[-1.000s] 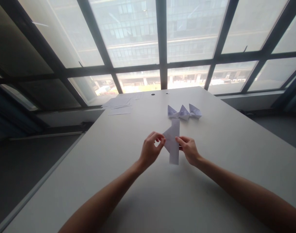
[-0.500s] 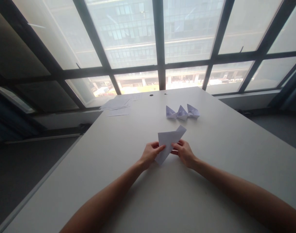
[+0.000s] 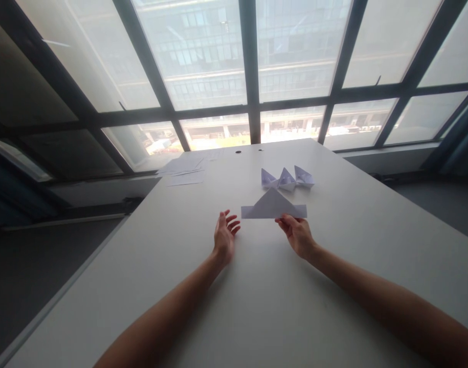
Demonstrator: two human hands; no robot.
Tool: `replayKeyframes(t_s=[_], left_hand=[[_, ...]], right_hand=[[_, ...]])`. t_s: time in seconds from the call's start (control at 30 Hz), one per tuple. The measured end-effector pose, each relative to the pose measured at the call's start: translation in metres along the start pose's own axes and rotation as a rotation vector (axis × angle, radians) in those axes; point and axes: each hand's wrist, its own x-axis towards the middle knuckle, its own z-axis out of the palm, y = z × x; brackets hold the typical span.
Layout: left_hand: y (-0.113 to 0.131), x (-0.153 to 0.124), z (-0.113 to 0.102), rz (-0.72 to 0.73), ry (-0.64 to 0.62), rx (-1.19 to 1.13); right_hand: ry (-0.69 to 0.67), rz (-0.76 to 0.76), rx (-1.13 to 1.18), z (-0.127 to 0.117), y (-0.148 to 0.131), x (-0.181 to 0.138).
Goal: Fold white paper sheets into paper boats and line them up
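My right hand point(image 3: 298, 232) pinches the lower right edge of a folded sheet of paper point(image 3: 272, 205). The white paper has a triangular peak pointing away from me and a straight strip along its near edge, sticking out at both sides. Just left of it, my left hand point(image 3: 225, 232) is open, fingers spread and curved, apart from the paper. Beyond the folded sheet stand three white paper boats point(image 3: 288, 179) in a row, close together; the paper's peak overlaps their lower edge in this view.
Loose white sheets point(image 3: 185, 166) lie overlapping at the table's far left corner. A round dark hole point(image 3: 238, 152) shows near the far edge of the white table point(image 3: 234, 312). Tall framed windows point(image 3: 213, 56) rise behind it.
My left hand has let go of the paper and moved left, its fingers opening. The paper has turned from a slant to level, its peak now pointing away, held by my right hand alone.
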Motion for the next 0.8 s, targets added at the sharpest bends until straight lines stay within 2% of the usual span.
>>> replayKeyframes(t_s=[0.07,0.13,0.2,0.27,0.47,0.57,0.67,0.8], left_hand=[[-0.004,-0.008,0.004,-0.084,-0.052,-0.033],[-0.009,-0.022,0.012,-0.210,-0.203,-0.005],[-0.014,-0.037,0.020,-0.329,-0.337,0.010],[-0.018,-0.048,0.026,-0.346,-0.394,0.039],[-0.022,-0.044,0.022,-0.245,-0.202,0.057],[-0.021,-0.037,0.018,-0.240,-0.233,0.019],[-0.021,-0.034,0.015,-0.242,-0.249,-0.005],[-0.020,-0.032,0.013,-0.236,-0.242,-0.011]], right_hand=[[0.010,-0.003,0.016,0.002,0.000,-0.001],[-0.021,0.004,0.008,0.005,0.001,-0.005],[-0.088,0.026,-0.021,0.008,0.004,-0.013],[-0.173,0.049,-0.085,0.011,0.009,-0.022],[-0.260,-0.009,-0.290,0.009,0.024,-0.033],[-0.388,0.008,-0.303,0.005,0.021,-0.031],[-0.512,0.118,-0.190,0.003,0.012,-0.029],[-0.453,0.209,-0.083,0.001,0.004,-0.025]])
